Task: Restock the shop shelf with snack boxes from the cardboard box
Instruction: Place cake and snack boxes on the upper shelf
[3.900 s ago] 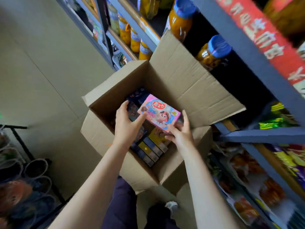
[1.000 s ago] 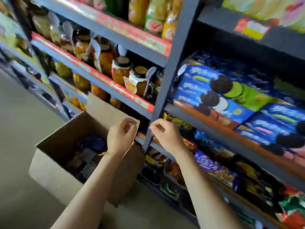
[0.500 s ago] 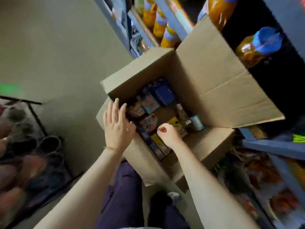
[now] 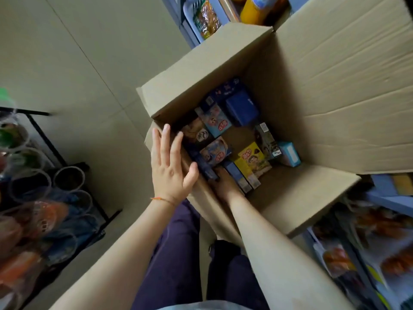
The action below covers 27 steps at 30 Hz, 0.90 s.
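Note:
The open cardboard box [image 4: 201, 63] stands on the floor in front of me, its flaps spread. Several snack boxes lie inside: a dark blue one [image 4: 242, 108], a light blue one [image 4: 215, 120], a yellow one [image 4: 250, 159] and a teal one [image 4: 289, 153]. My left hand [image 4: 172, 166] lies flat and open on the box's near left rim, fingers spread. My right hand [image 4: 225, 184] reaches down inside the near corner, against a dark narrow snack box [image 4: 207, 171]. Its fingers are hidden, so its grip is unclear.
Shop shelves [image 4: 368, 242] with bagged snacks run along the right, right against the box. An orange bottle [image 4: 254, 7] and a basket of packets [image 4: 205, 19] sit beyond the box. A black wire rack [image 4: 33, 198] of cups stands at left. My dark trouser legs [image 4: 178, 253] are below.
The pink box held earlier has left my hands. My gaze dropped from the shelf back to the cardboard box. My right hand went deeper inside; my left settled on the rim.

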### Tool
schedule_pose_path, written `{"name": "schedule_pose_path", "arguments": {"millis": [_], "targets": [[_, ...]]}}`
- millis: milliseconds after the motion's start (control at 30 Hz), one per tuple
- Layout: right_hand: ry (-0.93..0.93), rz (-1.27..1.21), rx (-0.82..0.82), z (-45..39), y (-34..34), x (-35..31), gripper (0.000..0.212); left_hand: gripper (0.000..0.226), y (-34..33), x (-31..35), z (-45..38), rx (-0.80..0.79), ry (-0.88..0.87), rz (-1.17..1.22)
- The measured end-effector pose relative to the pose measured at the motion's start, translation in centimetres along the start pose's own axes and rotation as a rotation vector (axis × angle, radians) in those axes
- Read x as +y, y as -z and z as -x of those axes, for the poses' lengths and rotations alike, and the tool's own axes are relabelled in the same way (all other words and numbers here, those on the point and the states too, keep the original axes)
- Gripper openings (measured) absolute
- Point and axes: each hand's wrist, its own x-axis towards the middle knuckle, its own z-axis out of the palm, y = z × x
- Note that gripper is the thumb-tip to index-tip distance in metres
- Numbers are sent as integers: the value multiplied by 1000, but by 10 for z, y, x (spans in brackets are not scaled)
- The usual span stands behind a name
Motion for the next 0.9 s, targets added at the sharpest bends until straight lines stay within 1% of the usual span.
{"name": "schedule_pose_path", "arguments": {"millis": [167,233,300,367,467,533,600,633,700,733,767,800,833,900], "targets": [[90,280,11,-2,3,-5,42,65,-1,-2,1,-2,0,9],[93,281,71,0,10,-8,38,64,0,1,0,3,-8,11],[89,162,153,8,20,-12,34,62,2,7,0,-6,8,-9],[116,0,238,22,34,-19,30,59,6,16,0,-30,81,-39],[164,-160,368,48,61,-29,29,50,12,37,0,-61,173,-93],[190,-308,438,65,81,-31,27,49,19,56,-4,-78,209,-65],[199,-499,482,87,102,-31,24,51,28,80,-12,-113,281,102],[202,-588,503,100,112,-30,22,55,35,92,-18,-128,361,239],[208,-754,520,130,131,-25,23,67,52,123,-31,-165,577,549],[214,-840,519,145,139,-22,27,72,60,141,-37,-208,659,691],[230,-916,522,160,146,-18,30,72,67,158,-42,-269,700,823],[252,-964,536,176,153,-12,31,67,73,176,-45,-338,693,932],[282,-991,560,194,161,-6,31,60,77,195,-45,-397,648,1007],[373,-1050,589,232,173,13,29,38,89,235,-39,-456,514,1070]]}}
